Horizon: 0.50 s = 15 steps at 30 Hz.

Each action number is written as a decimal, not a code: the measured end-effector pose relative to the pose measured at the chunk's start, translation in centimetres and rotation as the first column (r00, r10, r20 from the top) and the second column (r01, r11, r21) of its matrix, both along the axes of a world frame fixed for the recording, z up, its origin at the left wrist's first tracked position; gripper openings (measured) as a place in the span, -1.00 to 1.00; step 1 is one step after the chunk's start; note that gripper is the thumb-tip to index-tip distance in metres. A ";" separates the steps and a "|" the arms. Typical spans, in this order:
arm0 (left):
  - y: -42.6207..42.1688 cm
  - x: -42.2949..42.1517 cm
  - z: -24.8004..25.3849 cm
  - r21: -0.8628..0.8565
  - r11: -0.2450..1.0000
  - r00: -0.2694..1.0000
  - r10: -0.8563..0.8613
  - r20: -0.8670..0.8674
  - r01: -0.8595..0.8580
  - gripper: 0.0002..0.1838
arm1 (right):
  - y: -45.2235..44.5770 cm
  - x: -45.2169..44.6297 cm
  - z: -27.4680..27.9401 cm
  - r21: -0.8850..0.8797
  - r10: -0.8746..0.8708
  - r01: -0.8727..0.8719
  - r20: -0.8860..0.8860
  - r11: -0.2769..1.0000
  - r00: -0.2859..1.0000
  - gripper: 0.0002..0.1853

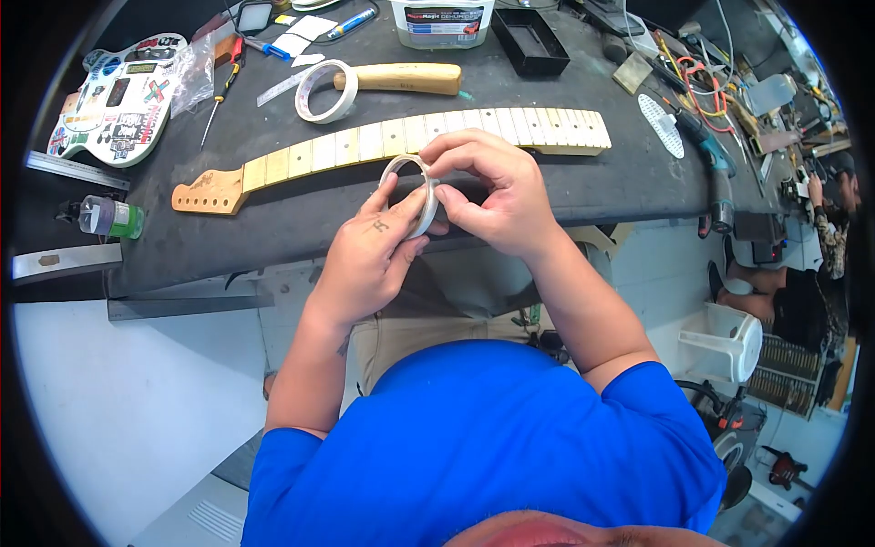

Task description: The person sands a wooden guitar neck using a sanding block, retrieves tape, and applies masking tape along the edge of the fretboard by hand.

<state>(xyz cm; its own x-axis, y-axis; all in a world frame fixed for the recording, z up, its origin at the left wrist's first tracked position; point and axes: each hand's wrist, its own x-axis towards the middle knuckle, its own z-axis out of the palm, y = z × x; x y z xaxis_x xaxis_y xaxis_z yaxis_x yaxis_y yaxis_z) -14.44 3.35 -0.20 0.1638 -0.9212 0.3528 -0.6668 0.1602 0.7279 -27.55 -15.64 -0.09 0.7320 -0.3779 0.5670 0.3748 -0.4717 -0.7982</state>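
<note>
Just on the near side of the guitar neck [365, 143], the left hand [365, 255] has its fingers closed about a tape roll [428, 215], while the right hand [501, 187] brings thumb and forefinger nearly together at its rim, though whether they pinch the tape cannot be told. Some spaces between the neck's frets look paler, perhaps already covered, and those by the headstock [208, 192] look bare; no loose strip shows between roll and neck
</note>
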 end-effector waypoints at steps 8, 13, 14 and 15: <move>-0.2 -0.2 0.1 -0.026 0.999 0.999 0.021 0.030 -0.020 -0.38 | -0.2 0.2 -0.3 -0.053 0.013 -0.016 -0.071 0.998 0.997 -0.89; 0.0 0.3 -0.2 -0.077 0.995 0.986 0.051 -0.157 -0.064 -0.60 | 0.0 -0.2 -0.6 0.091 0.031 -0.023 -0.087 0.996 0.996 -0.77; -0.1 0.3 -0.2 -0.086 0.994 0.987 0.060 -0.152 -0.074 -0.63 | -0.1 -0.4 -0.4 0.173 0.070 -0.053 -0.094 0.984 0.993 -0.75; -0.2 0.1 -0.2 -0.094 0.992 0.986 0.069 -0.149 -0.083 -0.65 | -0.2 -0.8 -0.2 0.254 0.108 -0.079 -0.100 0.964 0.989 -0.73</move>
